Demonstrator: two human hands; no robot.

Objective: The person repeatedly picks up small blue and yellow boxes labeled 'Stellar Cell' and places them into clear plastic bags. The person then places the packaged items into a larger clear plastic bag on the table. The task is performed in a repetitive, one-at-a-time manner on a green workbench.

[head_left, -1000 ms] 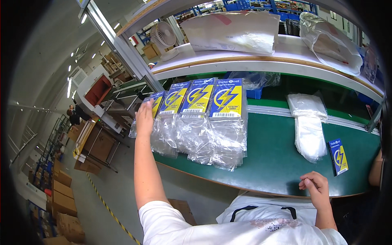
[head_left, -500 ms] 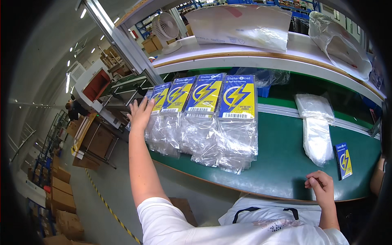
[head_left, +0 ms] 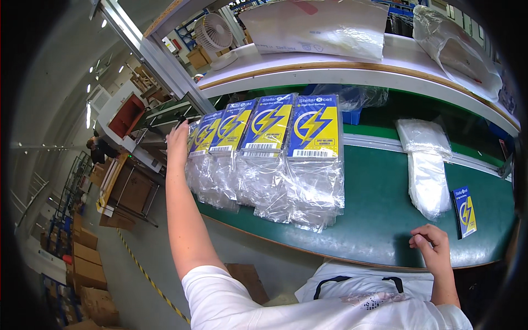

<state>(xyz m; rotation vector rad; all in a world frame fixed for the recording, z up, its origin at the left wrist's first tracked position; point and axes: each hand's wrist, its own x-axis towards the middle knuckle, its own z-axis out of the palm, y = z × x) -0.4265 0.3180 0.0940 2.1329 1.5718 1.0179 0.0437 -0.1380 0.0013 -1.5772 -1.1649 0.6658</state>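
Observation:
Several blue-and-yellow battery packs (head_left: 313, 132) in clear plastic bags lie in a row of overlapping stacks on the green worktop (head_left: 374, 203), their loose bag ends toward me. My left hand (head_left: 177, 144) is at the left end of that row, beside the leftmost pack (head_left: 205, 135). Its fingers stretch away from me and seem to hold nothing. Over the front edge of the worktop, my right hand (head_left: 433, 246) hangs with its fingers curled in and nothing visible in them. To its right lies a single battery pack (head_left: 465, 212) without a bag.
A pile of clear empty bags (head_left: 427, 176) lies right of the stacks. Behind, a shelf (head_left: 308, 74) carries a white fan (head_left: 213, 34) and plastic-wrapped sheets (head_left: 313, 30). A metal post (head_left: 159, 60) stands at far left, with cartons (head_left: 91, 267) on the floor beyond.
My left hand has slid left and away, off the leftmost pack to just past the row's end. The view has shifted slightly. My right hand stays curled in the same place.

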